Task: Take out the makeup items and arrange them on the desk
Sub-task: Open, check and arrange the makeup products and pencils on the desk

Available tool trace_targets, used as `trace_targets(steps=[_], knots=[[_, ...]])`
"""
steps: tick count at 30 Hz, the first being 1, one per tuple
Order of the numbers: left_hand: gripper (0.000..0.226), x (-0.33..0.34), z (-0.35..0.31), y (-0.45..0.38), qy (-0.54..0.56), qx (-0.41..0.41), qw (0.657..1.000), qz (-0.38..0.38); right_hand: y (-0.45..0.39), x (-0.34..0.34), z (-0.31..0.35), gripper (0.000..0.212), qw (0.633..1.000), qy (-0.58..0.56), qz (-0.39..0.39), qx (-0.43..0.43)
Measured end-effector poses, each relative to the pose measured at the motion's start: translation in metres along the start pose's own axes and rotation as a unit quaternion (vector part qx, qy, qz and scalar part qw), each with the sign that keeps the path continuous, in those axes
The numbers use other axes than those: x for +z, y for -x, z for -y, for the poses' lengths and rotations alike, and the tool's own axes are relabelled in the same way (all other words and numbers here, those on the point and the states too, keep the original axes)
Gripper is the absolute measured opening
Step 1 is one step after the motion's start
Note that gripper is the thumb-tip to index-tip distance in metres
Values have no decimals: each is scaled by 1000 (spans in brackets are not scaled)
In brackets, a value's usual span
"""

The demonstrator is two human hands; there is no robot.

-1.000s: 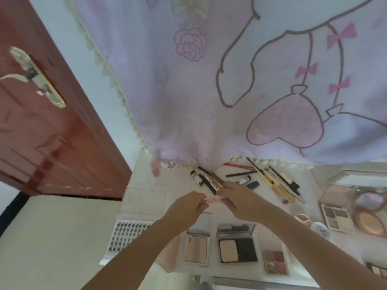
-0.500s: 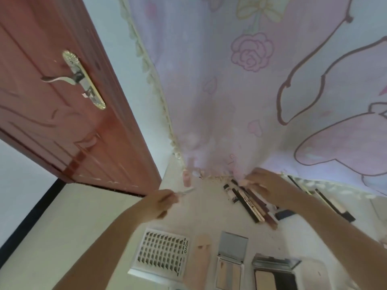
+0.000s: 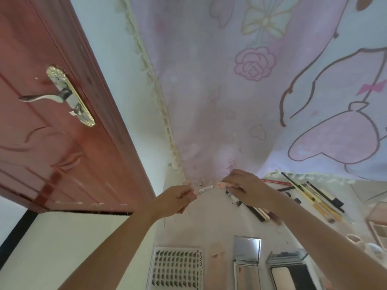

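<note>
Both hands meet over the far left of the white desk (image 3: 209, 222). My left hand (image 3: 178, 197) pinches a small silver-ended makeup stick (image 3: 206, 189). My right hand (image 3: 243, 185) holds a pink tube-shaped piece (image 3: 222, 184) right at the stick's silver end; the two parts touch or nearly touch. Under my right hand lies a row of dark and white pens (image 3: 251, 208). Further right is a fan of pencils and brushes (image 3: 314, 195). Near me lie a false-lash tray (image 3: 178, 268), a pink flat item (image 3: 217, 251) and two open compacts (image 3: 247, 266).
A pink cartoon-print curtain (image 3: 261, 91) hangs down to the desk's far edge. A red-brown door (image 3: 52, 132) with a metal handle (image 3: 60, 97) stands at the left. More palettes (image 3: 379, 225) sit at the right edge.
The hands, apart half a second ago, have come together again at the desk's far left. My right hand left the pen row and now holds the pink piece against the stick.
</note>
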State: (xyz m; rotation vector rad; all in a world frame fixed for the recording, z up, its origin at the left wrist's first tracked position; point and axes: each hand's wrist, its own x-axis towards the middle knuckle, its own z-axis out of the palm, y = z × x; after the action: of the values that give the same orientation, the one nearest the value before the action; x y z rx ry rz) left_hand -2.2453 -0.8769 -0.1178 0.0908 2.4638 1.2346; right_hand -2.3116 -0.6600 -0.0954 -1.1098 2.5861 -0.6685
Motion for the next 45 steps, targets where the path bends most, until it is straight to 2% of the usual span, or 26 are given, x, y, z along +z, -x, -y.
trace_targets(steps=[7,16,18,20,22,26,30,33,35,38,40,42,45], knots=[[23,1,18,-5,30,-13,999,30,-9,11,8,24,1000,-3,25,15],[28,-5,22,-15,-2,19,998,56,-27,22,11,22,998,-2,59,14],[20,-5,24,-20,-31,42,998,35,-31,24,10,20,998,-19,52,23],[22,-4,27,-25,-51,53,997,-5,-35,26,8,21,997,-40,33,51],[22,-1,31,-29,-33,44,998,-23,-38,29,5,21,994,-70,21,82],[20,5,35,-38,-5,4,1000,-9,-43,36,1,16,983,-127,19,131],[25,11,42,-45,43,-37,998,6,-50,46,-5,32,968,-147,63,192],[16,18,48,-47,81,-56,995,14,-52,56,-4,15,971,-121,92,184],[8,23,51,-48,117,-72,991,11,-54,62,-4,22,977,-77,103,173],[7,30,58,-48,137,-97,986,12,-59,70,-5,16,975,-69,128,169],[13,33,64,-47,105,-118,987,-5,-65,73,-6,17,975,-32,133,177],[23,34,75,-45,8,-131,990,-42,-73,78,-8,20,973,28,131,189],[28,31,91,-39,-148,-135,976,-86,-88,87,-8,22,962,119,148,198]])
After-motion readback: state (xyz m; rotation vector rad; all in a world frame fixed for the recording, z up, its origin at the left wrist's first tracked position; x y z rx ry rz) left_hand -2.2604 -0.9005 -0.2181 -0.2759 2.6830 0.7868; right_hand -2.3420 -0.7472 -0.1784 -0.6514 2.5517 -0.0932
